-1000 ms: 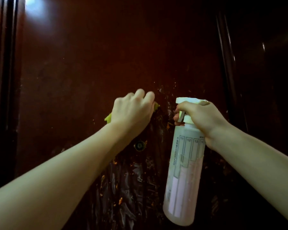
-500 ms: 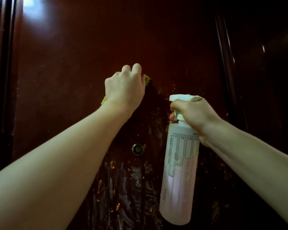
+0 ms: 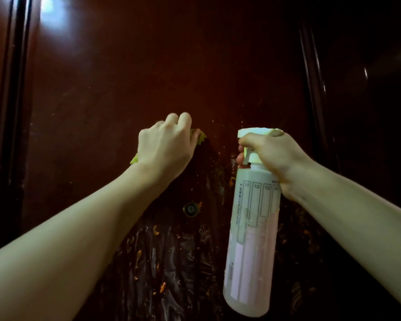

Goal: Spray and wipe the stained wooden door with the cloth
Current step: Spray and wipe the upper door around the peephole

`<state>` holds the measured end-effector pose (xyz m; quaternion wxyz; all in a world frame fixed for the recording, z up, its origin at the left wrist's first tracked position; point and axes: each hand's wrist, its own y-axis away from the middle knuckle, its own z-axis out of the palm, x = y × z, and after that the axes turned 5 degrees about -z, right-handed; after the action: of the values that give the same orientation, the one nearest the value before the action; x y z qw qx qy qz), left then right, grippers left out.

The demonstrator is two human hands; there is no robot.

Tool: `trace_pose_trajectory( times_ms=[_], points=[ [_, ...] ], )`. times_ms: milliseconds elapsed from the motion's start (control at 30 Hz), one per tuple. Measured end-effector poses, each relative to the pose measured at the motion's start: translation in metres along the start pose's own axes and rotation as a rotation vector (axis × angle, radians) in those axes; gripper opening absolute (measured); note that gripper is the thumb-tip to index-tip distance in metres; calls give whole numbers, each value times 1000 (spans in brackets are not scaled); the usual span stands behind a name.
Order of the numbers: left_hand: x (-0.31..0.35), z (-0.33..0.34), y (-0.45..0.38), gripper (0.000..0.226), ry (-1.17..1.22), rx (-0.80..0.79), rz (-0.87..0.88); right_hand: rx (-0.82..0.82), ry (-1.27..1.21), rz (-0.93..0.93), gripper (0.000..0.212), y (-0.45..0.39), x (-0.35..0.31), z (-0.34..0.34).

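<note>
A dark red-brown wooden door [image 3: 130, 72] fills the view, smeared with wet streaks and orange specks [image 3: 162, 287] across its lower middle. My left hand [image 3: 166, 147] grips a yellow-green cloth [image 3: 200, 135] and presses it against the door above the peephole [image 3: 190, 209]; only the cloth's edges show past my fingers. My right hand [image 3: 273, 154] grips the neck of a translucent spray bottle [image 3: 252, 239] with a white trigger head and pinkish liquid, with fingers round the trigger, held just right of the cloth.
Dark vertical frame mouldings run down the left [image 3: 12, 112] and right [image 3: 313, 89] of the door panel. A bright light reflection [image 3: 51, 10] sits at the upper left. The far right is in deep shadow.
My left hand with the cloth rose up the door, then came back down a little toward the right. The bottle in my right hand stayed almost still.
</note>
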<state>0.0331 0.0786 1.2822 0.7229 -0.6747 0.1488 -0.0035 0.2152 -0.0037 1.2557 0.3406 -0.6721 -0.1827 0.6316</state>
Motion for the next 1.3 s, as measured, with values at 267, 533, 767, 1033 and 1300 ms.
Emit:
trace_pose_trajectory(
  times_ms=[267, 533, 767, 1033, 1300],
  points=[
    [50, 10, -37, 34, 49, -71, -162, 38, -28, 17, 13, 1, 12, -21],
    [43, 7, -13, 34, 5, -82, -7, 42, -43, 47, 14, 0, 20, -35],
    [50, 18, -46, 34, 35, -25, -201, 66, -51, 1, 13, -11, 15, -42],
    [46, 12, -16, 32, 28, -64, -94, -8, 2, -72, 18, -17, 7, -43],
    [44, 11, -13, 30, 55, -70, -58, 13, -32, -58, 15, -19, -2, -28]
  ],
)
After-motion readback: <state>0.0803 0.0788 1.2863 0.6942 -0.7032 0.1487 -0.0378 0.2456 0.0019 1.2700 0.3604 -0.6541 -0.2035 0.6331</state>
